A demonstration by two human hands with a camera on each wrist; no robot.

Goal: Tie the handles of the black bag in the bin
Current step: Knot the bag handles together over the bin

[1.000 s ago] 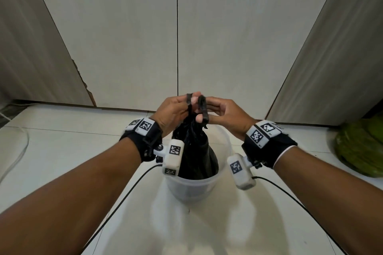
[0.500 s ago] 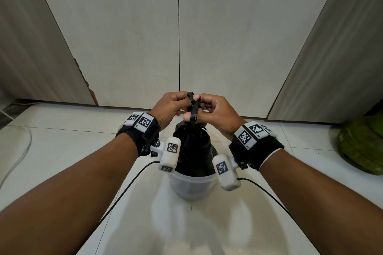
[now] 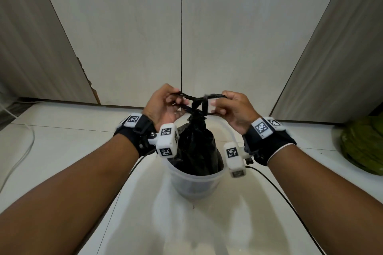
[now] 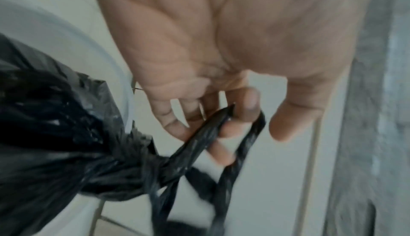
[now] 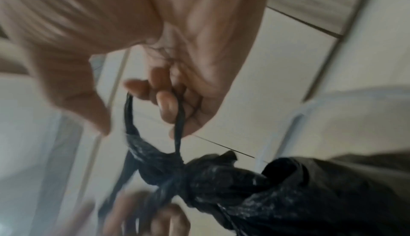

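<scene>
A black plastic bag (image 3: 196, 149) stands in a small translucent bin (image 3: 194, 184) on the white floor, its neck gathered into a twist (image 3: 195, 113). Two thin black handle loops cross just above that twist. My left hand (image 3: 165, 105) hooks its curled fingers through the left handle (image 4: 224, 134) and draws it out leftward. My right hand (image 3: 232, 107) grips the right handle (image 5: 177, 122) in curled fingers and draws it rightward. The crossing (image 5: 164, 167) sits between both hands, over the bag's bunched top (image 4: 66, 134).
White cabinet doors (image 3: 182, 37) rise straight ahead, with grey panels at both sides. A green bag (image 3: 362, 147) lies on the floor at far right. A thin white cable (image 3: 22, 151) runs along the floor at left. Black cables trail from both wrist cameras.
My hands were close together at the handles' tips above the bag. They have since pulled apart sideways, drawing the crossed handles down toward the bag's neck.
</scene>
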